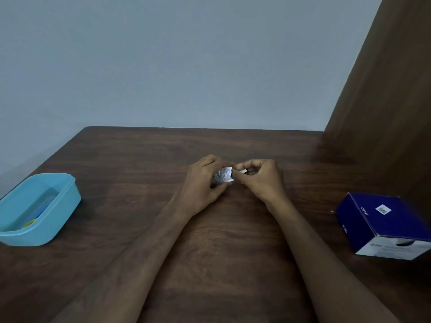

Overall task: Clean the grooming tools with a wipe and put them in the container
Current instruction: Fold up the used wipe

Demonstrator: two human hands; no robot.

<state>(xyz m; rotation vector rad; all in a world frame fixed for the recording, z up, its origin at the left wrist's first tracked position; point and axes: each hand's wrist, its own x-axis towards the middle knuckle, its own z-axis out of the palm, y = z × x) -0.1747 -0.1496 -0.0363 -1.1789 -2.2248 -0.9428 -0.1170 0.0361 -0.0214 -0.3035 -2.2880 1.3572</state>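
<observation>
1. Both hands meet over the middle of the wooden surface (233,241). The left hand (203,185) has its fingers curled round a small white printed sachet (224,175), most likely the wipe's packet, and the right hand (261,180) pinches a pale strip at the packet's top edge, so both sets of fingers are grasping it.
2. Judged from this, the step in hand is tearing the packet open or drawing the wipe out; no bare wipe shows.
3. The blue plastic container (63,206) stands open at the left edge of the surface, well apart from the hands. Inside it lie a blue item and a yellow-green one (30,222), possibly grooming tools already put away, though their shapes are too blurred to name.
4. No grooming tool lies loose on the surface in view, so how many remain to be cleaned cannot be told; one may be tucked under the left palm, which hides whatever is below the sachet.
5. A dark blue cardboard box (382,220) sits at the right, partly cut off by the frame edge; its print is unreadable and its contents are hidden.
6. The print on the sachet is too small to read.
</observation>
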